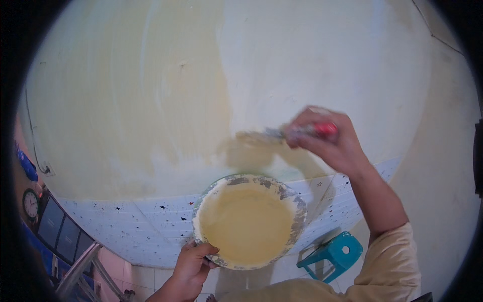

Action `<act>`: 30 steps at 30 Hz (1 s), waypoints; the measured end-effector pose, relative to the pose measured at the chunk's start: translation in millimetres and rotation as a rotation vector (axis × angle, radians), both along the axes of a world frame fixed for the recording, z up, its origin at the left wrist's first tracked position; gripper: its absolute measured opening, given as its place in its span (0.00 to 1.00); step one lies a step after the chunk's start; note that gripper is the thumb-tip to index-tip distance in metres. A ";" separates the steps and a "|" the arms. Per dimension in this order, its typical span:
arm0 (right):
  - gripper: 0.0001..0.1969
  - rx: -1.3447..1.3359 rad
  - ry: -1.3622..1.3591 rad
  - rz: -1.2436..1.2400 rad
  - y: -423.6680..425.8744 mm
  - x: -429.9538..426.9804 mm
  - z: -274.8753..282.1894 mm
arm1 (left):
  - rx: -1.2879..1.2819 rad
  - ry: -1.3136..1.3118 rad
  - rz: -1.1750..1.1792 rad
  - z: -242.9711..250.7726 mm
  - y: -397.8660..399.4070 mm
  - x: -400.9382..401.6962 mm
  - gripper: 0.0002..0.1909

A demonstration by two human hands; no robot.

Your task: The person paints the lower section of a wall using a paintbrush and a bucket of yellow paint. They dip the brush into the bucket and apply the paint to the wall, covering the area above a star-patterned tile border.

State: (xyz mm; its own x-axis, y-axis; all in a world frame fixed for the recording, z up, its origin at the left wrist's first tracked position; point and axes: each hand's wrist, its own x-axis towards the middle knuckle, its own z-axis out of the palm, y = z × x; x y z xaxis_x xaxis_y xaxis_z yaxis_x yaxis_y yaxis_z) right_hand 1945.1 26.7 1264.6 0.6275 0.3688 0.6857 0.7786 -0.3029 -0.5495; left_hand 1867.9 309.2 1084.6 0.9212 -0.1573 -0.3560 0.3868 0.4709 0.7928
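Note:
My right hand grips the red handle of a paintbrush, whose blurred bristles are at the wall. On its left part the wall bears a streaky yellowish coat; the part to the right looks whiter. Below the brush, my left hand holds a round basin by its near left rim, thumb on top. Pale yellow paint fills much of the basin, and the rim is crusted with dried paint. The fingers under the basin are partly hidden.
White panelling with star prints covers the lower wall. A teal plastic stool stands on the tiled floor at lower right. A metal ladder is at lower left, near a wall clock and an electrical outlet.

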 end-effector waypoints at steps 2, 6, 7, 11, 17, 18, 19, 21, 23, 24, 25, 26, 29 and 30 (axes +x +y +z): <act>0.05 -0.124 0.014 -0.030 4.6 36.1 27.3 | -0.014 0.032 0.026 -4.7 -3.8 3.8 0.26; 0.06 -0.215 -0.072 -0.014 5.2 83.2 112.9 | -0.003 0.057 0.053 -2.1 -3.8 9.4 0.27; 0.07 -0.205 -0.150 -0.032 6.7 78.8 138.7 | -0.021 0.054 0.045 -1.1 -4.6 10.5 0.27; 0.05 -0.032 -0.516 -0.177 9.7 42.7 183.0 | -0.048 0.059 0.030 -1.7 -8.3 21.1 0.28; 0.06 -0.241 -0.203 0.164 18.5 81.2 9.8 | -0.051 0.089 0.030 -31.4 9.4 33.0 0.31; 0.08 -0.382 -0.243 0.094 20.3 82.5 -22.7 | -0.054 0.099 0.002 -35.4 7.5 38.3 0.31; 0.10 -0.521 -0.284 0.037 23.3 85.6 -41.7 | -0.056 0.110 -0.014 -38.8 7.5 41.8 0.30; 0.10 -0.503 -0.241 0.037 26.0 102.0 -49.1 | -0.084 0.121 -0.036 -45.6 8.6 48.8 0.30; 0.10 -0.507 -0.089 -0.028 33.0 110.5 -29.2 | -0.098 0.149 -0.029 -50.0 12.5 49.8 0.29; 0.10 -0.455 -0.093 0.011 31.8 121.8 -12.5 | -0.098 0.167 -0.019 -51.4 14.6 51.0 0.27; 0.09 -0.478 -0.314 -0.012 27.4 129.5 10.8 | -0.103 0.177 -0.020 -52.4 14.3 52.0 0.26; 0.06 -0.393 -0.078 -0.120 32.7 120.7 38.6 | -0.103 0.169 -0.016 -53.3 15.5 52.4 0.26; 0.04 -0.095 -0.450 -0.100 30.6 115.3 89.6 | -0.107 0.149 -0.018 -54.8 13.4 56.2 0.26; 0.03 -0.086 -0.569 -0.114 36.0 110.0 96.4 | -0.108 0.158 -0.001 -55.3 12.4 57.1 0.25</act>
State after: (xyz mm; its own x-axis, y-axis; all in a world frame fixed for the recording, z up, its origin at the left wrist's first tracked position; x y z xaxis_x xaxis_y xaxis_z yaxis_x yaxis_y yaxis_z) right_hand 2055.1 62.7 1361.0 0.2089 0.3898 0.8969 0.9037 -0.4275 -0.0247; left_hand 1925.0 321.7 1029.3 0.8551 -0.2038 -0.4767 0.5029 0.5497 0.6671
